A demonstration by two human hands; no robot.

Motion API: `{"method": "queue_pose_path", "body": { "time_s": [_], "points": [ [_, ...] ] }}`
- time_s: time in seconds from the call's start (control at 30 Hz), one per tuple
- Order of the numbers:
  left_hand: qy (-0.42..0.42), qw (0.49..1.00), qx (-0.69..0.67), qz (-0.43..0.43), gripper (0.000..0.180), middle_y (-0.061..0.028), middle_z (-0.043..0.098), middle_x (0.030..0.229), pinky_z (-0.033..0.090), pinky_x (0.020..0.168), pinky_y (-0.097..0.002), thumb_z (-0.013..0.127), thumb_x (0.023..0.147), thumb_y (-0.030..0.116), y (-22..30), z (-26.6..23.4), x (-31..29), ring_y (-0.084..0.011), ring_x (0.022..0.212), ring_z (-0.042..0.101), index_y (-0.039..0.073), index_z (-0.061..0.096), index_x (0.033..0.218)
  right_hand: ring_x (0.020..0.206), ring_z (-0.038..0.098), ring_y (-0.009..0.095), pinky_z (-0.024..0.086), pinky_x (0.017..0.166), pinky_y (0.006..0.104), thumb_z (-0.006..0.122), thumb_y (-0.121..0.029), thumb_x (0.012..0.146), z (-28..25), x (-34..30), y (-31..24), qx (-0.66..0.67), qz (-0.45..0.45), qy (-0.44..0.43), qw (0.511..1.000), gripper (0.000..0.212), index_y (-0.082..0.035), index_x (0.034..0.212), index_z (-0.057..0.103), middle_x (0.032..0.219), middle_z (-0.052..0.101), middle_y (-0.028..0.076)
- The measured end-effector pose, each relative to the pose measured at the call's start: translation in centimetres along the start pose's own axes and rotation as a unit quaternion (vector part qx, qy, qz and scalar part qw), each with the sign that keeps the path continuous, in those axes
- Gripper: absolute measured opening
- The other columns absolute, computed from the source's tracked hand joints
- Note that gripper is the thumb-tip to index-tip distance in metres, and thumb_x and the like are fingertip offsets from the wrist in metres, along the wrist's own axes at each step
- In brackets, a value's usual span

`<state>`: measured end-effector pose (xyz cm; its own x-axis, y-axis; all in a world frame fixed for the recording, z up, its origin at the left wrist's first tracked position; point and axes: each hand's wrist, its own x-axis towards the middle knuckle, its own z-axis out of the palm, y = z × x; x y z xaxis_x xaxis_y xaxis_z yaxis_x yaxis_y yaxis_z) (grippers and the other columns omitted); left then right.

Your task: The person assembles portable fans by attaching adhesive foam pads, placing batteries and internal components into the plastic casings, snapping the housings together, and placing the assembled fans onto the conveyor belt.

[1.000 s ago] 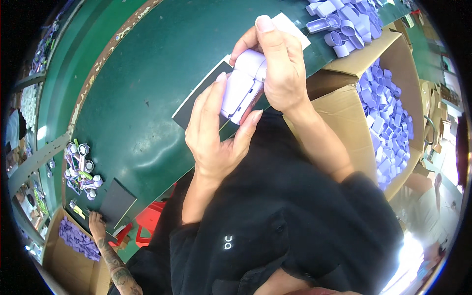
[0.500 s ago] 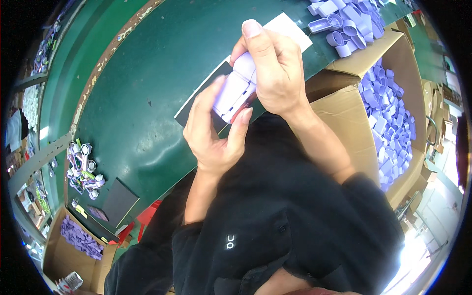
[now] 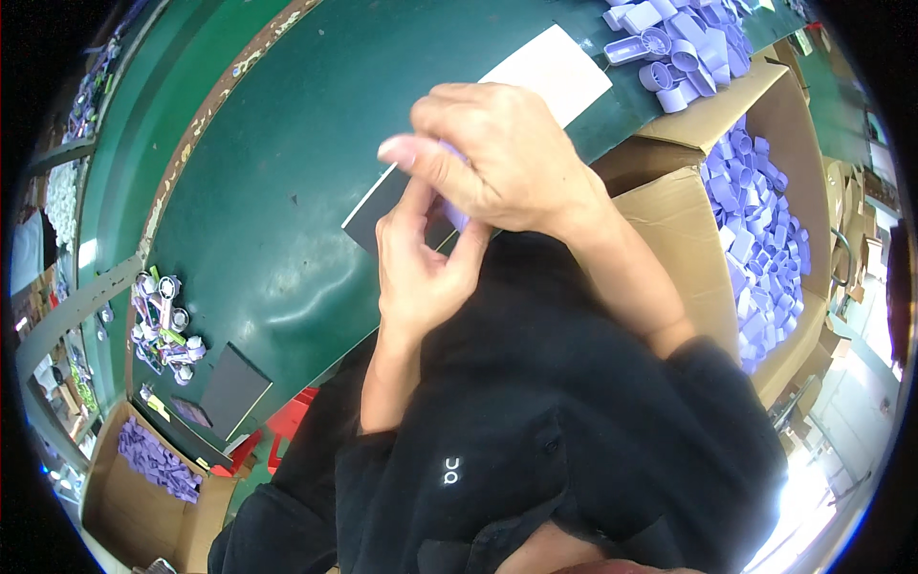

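A light purple plastic housing (image 3: 456, 216) is held between both hands above the green table, and most of it is hidden by the fingers. My left hand (image 3: 421, 282) grips it from below with thumb and fingers closed on it. Over its top lies my right hand (image 3: 507, 158), fingers curled round the housing and thumb pointing left. Beneath the hands, a flat board shows a dark pad (image 3: 368, 218) on one side and a white surface (image 3: 555, 72) on the other.
Loose purple plastic parts (image 3: 684, 53) are heaped at the table's far right. A cardboard box (image 3: 660, 225) full of similar parts stands at my right. Small assembled pieces (image 3: 167, 325) and a black panel (image 3: 234, 392) lie at the left. Another box (image 3: 124, 517) sits at lower left.
My right hand has turned over and moved left across the housing, covering most of it. The left hand stays close to where it was, still gripping.
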<state>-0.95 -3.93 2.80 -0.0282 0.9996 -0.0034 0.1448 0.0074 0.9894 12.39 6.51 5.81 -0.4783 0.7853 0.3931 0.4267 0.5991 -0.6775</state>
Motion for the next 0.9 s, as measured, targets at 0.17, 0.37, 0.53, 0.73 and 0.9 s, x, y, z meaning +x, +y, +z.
{"method": "queue_pose_path", "body": {
  "time_s": [0.17, 0.37, 0.53, 0.73, 0.9],
  "points": [
    [-0.014, 0.92, -0.376, -0.114, 0.045, -0.023, 0.069, 0.125, 0.056, 0.102, -0.0402, 0.068, 0.099, 0.008, -1.5, -1.8, 0.8, -0.028, 0.111, 0.071, -0.01, 0.053, 0.137, 0.092, 0.065, 0.036, 0.053, 0.082, 0.0425, 0.06, -0.033, 0.104, -0.6, 0.7, 0.0, 0.108, -0.013, 0.102, 0.989, 0.037, 0.003, 0.104, 0.068, 0.098, 0.067, 0.02],
    [0.011, 0.888, -0.45, -0.093, 0.052, -0.032, 0.064, 0.132, 0.057, 0.103, -0.0483, 0.064, 0.1, 0.016, -2.6, -3.7, 0.7, -0.0381, 0.116, 0.07, -0.011, 0.05, 0.142, 0.098, 0.065, 0.022, 0.051, 0.091, 0.0341, 0.047, -0.041, 0.112, -2.5, -0.8, 0.5, 0.213, 0.113, 0.079, 0.967, 0.051, 0.005, 0.109, 0.069, 0.101, 0.069, 0.014],
    [0.092, 0.933, -0.336, -0.09, 0.043, -0.029, 0.066, 0.129, 0.058, 0.102, -0.0456, 0.065, 0.101, 0.013, -1.9, -3.3, 0.4, -0.0354, 0.113, 0.071, -0.008, 0.053, 0.137, 0.094, 0.065, 0.022, 0.051, 0.087, 0.0339, 0.048, -0.041, 0.111, -1.8, -2.5, 0.7, 0.213, 0.143, 0.051, 0.965, 0.051, 0.005, 0.107, 0.069, 0.096, 0.069, 0.013],
    [0.126, 0.95, -0.275, -0.08, 0.037, -0.0262, 0.069, 0.126, 0.059, 0.1, -0.0428, 0.065, 0.102, 0.01, -2.4, -2.8, 0.8, -0.0311, 0.111, 0.072, -0.005, 0.056, 0.133, 0.086, 0.065, 0.024, 0.051, 0.081, 0.0334, 0.049, -0.038, 0.111, -1.3, -2.5, 1.4, 0.184, 0.145, 0.032, 0.972, 0.048, 0.004, 0.103, 0.07, 0.091, 0.069, 0.014],
    [0.131, 0.948, -0.287, -0.047, 0.036, -0.0242, 0.07, 0.124, 0.059, 0.1, -0.0421, 0.067, 0.1, 0.01, -0.6, -4.0, 1.6, -0.0299, 0.11, 0.073, -0.005, 0.056, 0.132, 0.087, 0.067, 0.028, 0.052, 0.081, 0.0367, 0.049, -0.031, 0.11, -2.4, -0.1, -0.1, 0.165, 0.152, 0.013, 0.974, 0.04, 0.003, 0.103, 0.07, 0.092, 0.069, 0.016]
  ]
}}
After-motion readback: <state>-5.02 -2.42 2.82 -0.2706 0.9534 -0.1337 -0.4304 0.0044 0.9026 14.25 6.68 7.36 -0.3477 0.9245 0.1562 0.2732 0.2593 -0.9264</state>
